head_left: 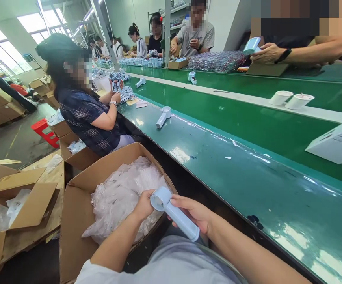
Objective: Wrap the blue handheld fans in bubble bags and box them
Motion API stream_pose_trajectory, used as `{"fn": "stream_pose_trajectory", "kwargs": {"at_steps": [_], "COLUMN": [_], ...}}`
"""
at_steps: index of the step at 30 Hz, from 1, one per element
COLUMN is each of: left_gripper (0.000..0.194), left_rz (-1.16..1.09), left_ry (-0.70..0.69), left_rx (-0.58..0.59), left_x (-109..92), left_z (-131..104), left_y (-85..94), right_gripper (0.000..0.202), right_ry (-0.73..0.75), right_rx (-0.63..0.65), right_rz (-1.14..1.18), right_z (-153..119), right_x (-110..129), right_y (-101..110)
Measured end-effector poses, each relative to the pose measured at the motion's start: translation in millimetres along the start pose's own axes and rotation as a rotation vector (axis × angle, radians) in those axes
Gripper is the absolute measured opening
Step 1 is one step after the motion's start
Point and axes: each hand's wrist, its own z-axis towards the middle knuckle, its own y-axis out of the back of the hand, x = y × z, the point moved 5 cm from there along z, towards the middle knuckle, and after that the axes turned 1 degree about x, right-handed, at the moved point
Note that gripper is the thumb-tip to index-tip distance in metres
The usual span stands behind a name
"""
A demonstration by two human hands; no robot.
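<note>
Left hand [143,205]: fingers curled at the left side of the round head of the handheld fan [173,212], pinching its rim; held low, over the lap.
Right hand [193,213]: closed loosely around the upper handle from the right, thumb lying along the top.
Handheld fan: pale blue, round head to the left, straight handle running down to the right — carried between both hands, just right of the near carton and short of the bench edge.
Handling (judged): rigid moulded plastic, probably light; the smooth glossy shell may slip, so the handle is the safer place to hold. The grille face of the head looks like the delicate part.
Open carton [79,213]: near left, touching the floor pallet, filled with crumpled clear plastic bags [120,197].
Green bench [248,173]: long glossy surface running from near right to far left — a second fan [163,116] lies on it further along, well apart from the hands.
White box [336,144]: right edge, on the green belt.
Two white cups [290,99]: on their sides beyond it, touching.
Seated co-worker [85,114]: left, far, holding up several fans.
Other people: far end and far right, each at work on the bench.
</note>
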Motion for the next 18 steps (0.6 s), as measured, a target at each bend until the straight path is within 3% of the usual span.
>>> {"fn": "stream_pose_trajectory", "kwargs": {"at_steps": [3,5,8,10,12,15,16,18], "left_gripper": [0.026,0.026,0.020,0.022,0.024,0.028,0.039,0.060], "left_rz": [-0.136,-0.130,0.068,0.278,0.383,0.208,0.096,-0.119], "left_ry": [0.093,0.069,-0.155,-0.378,-0.498,-0.397,-0.309,-0.116], "left_rx": [-0.104,-0.185,-0.228,-0.142,-0.084,-0.169,-0.152,0.001], "left_x": [-7.0,-17.6,-47.7,-69.5,-81.0,-78.8,-73.8,-62.4], "left_z": [-0.1,-1.9,-14.3,-26.2,-32.4,-20.9,-13.4,0.4], "left_y": [14.0,19.9,11.7,-2.6,-8.2,9.1,13.0,8.6], "right_gripper": [0.039,0.037,0.032,0.021,0.015,0.022,0.028,0.039], "right_ry": [0.012,0.016,0.067,0.117,0.191,0.270,0.266,0.230], "right_rx": [-0.038,-0.122,-0.255,-0.331,-0.418,-0.400,-0.350,-0.269], "right_rz": [-0.102,-0.178,-0.270,-0.245,-0.156,-0.115,-0.137,-0.190], "right_z": [-5.9,-11.7,-14.4,-13.9,-17.1,-27.0,-29.9,-34.3], "right_x": [4.9,4.8,4.5,7.5,14.6,25.9,27.6,26.9], "right_y": [0.0,2.3,5.5,9.1,15.4,17.2,14.6,9.2]}}
